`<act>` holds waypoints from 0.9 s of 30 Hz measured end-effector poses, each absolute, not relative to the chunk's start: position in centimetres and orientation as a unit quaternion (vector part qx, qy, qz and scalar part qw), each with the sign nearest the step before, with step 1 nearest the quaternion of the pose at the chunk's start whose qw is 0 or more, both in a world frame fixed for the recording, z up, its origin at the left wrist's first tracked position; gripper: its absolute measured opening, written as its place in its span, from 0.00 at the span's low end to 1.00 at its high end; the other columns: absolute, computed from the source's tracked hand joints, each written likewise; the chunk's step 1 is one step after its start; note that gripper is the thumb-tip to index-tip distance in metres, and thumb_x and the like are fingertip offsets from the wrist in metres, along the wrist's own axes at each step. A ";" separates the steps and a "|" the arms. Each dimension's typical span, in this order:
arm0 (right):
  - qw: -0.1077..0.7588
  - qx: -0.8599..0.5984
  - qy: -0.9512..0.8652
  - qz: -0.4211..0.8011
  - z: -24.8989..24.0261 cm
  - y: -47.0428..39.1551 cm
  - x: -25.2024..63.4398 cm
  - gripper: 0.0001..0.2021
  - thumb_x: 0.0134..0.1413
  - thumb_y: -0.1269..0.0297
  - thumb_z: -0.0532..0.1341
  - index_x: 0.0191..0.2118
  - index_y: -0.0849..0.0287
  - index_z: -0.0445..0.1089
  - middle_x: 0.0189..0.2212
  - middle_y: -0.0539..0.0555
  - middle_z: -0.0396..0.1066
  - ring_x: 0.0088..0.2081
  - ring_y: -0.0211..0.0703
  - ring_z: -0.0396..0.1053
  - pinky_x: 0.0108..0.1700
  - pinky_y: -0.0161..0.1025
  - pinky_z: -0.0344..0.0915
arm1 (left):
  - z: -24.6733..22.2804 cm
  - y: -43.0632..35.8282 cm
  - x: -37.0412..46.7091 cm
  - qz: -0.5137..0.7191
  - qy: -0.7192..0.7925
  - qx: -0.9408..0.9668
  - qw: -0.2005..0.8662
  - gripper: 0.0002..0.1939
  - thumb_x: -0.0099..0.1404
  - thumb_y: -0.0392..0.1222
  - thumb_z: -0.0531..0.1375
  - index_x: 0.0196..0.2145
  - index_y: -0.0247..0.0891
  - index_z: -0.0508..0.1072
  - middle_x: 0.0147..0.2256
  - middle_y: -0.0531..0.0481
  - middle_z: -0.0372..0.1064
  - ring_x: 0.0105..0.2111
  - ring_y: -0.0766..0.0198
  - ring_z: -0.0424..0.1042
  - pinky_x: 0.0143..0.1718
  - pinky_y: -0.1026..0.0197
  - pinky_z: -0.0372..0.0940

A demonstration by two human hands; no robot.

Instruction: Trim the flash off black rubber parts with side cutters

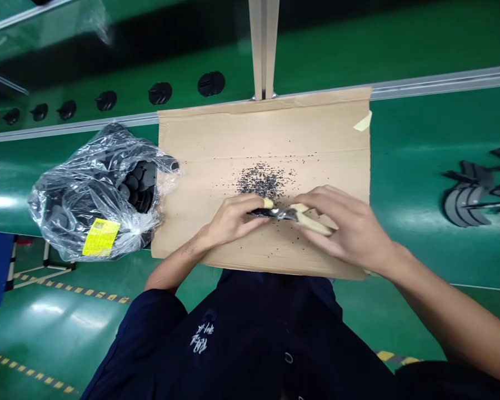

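My left hand pinches a small, thin black part over a sheet of cardboard. A yellow cover sits on one of its fingertips. My right hand is closed around the cream handles of a pair of cutting pliers. The metal jaws point left and meet the black part; blur hides whether they are closed on it. Just beyond both hands, a pile of tiny black scraps is scattered on the cardboard.
Left of the cardboard lies a clear plastic bag of black discs with a yellow label. Several black round parts stand in a row behind. Curved black parts are stacked at right. An upright metal post rises at the back.
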State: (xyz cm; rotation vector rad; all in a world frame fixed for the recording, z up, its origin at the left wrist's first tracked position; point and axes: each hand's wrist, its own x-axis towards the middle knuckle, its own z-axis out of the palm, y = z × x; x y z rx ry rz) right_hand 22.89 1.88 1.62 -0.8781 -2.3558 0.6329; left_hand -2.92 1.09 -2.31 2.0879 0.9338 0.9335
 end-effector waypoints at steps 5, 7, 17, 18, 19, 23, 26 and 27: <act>0.207 -0.380 -0.896 0.103 1.1 2.2 24.9 0.11 0.69 0.58 0.55 0.48 0.57 0.71 0.37 0.57 0.76 0.35 0.49 0.71 0.34 0.44 0.66 | -2.4 0.3 -3.0 0.426 0.347 0.768 0.330 0.09 0.69 0.41 0.65 0.45 0.38 0.81 0.39 0.44 0.81 0.39 0.64 0.80 0.41 0.63 0.73; 0.192 -0.371 -0.905 0.083 1.0 2.0 24.8 0.11 0.70 0.58 0.55 0.47 0.57 0.71 0.36 0.57 0.76 0.35 0.49 0.71 0.34 0.43 0.65 | -2.2 0.2 -2.8 0.443 0.340 0.760 0.331 0.09 0.69 0.41 0.66 0.45 0.39 0.82 0.39 0.45 0.82 0.39 0.64 0.81 0.40 0.64 0.74; 0.198 -0.332 -0.922 0.032 1.3 1.6 23.8 0.10 0.70 0.63 0.56 0.48 0.59 0.72 0.35 0.57 0.75 0.35 0.47 0.69 0.34 0.42 0.61 | -2.1 -0.2 -1.8 0.515 0.308 0.737 0.313 0.17 0.63 0.40 0.71 0.51 0.40 0.81 0.38 0.46 0.83 0.36 0.66 0.82 0.38 0.68 0.76; 0.200 -0.328 -0.923 0.012 1.4 1.7 23.8 0.10 0.70 0.63 0.56 0.47 0.60 0.72 0.34 0.57 0.75 0.34 0.46 0.68 0.33 0.42 0.61 | -2.1 -0.3 -1.8 0.518 0.306 0.737 0.309 0.18 0.63 0.39 0.71 0.51 0.40 0.81 0.39 0.46 0.83 0.35 0.67 0.82 0.38 0.68 0.76; 0.204 -0.323 -0.924 -0.007 1.4 1.7 23.8 0.09 0.70 0.63 0.56 0.47 0.60 0.72 0.33 0.56 0.75 0.33 0.45 0.68 0.32 0.41 0.61 | -2.1 -0.3 -1.7 0.520 0.303 0.738 0.304 0.18 0.63 0.38 0.71 0.51 0.40 0.81 0.39 0.46 0.83 0.34 0.67 0.82 0.37 0.69 0.76; 0.222 -0.291 -0.929 -0.044 1.8 1.9 23.9 0.09 0.71 0.63 0.56 0.46 0.60 0.71 0.31 0.55 0.74 0.31 0.44 0.67 0.30 0.40 0.61 | -2.2 -0.4 -1.6 0.529 0.288 0.746 0.284 0.23 0.64 0.36 0.70 0.56 0.43 0.78 0.41 0.46 0.83 0.36 0.67 0.83 0.38 0.69 0.76; 0.219 -0.270 -0.936 -0.058 2.2 2.0 23.9 0.11 0.72 0.61 0.54 0.46 0.61 0.70 0.30 0.55 0.74 0.32 0.44 0.67 0.30 0.40 0.61 | -2.4 -0.4 -1.6 0.531 0.283 0.750 0.276 0.23 0.66 0.35 0.68 0.58 0.45 0.76 0.43 0.47 0.83 0.41 0.65 0.83 0.41 0.67 0.78; 0.216 -0.266 -0.937 -0.066 2.3 2.0 23.9 0.11 0.72 0.61 0.55 0.46 0.61 0.70 0.30 0.55 0.73 0.31 0.44 0.66 0.29 0.40 0.60 | -2.4 -0.5 -1.6 0.531 0.281 0.751 0.275 0.23 0.66 0.35 0.68 0.59 0.46 0.76 0.44 0.47 0.83 0.41 0.65 0.83 0.42 0.66 0.78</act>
